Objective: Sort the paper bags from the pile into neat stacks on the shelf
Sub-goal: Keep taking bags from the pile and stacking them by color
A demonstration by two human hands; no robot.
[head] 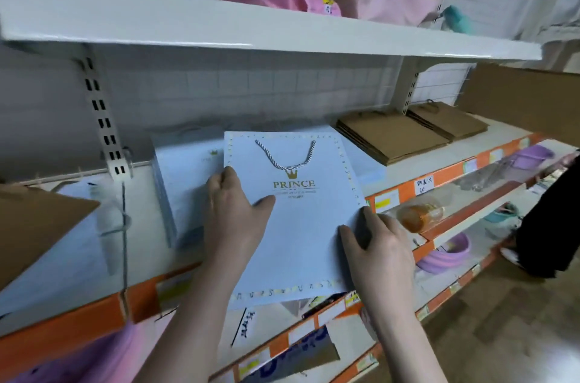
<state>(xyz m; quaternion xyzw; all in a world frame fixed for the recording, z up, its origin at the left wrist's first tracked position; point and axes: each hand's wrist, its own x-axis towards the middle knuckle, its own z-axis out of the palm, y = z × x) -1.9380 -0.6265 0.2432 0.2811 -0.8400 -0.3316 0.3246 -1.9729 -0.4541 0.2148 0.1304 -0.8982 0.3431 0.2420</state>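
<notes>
A pale blue PRINCE paper bag (301,225) (rope handle lying flat on its face) is held over the shelf (417,172) edge, pinched by the left hand (233,210) and right hand (379,244); brown bag stacks (392,137) lie beyond.

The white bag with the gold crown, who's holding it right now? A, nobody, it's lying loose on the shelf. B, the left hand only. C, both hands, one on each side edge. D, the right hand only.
C: the left hand holds the white bag at its left edge with the thumb on its face, and the right hand holds its right edge.
</notes>
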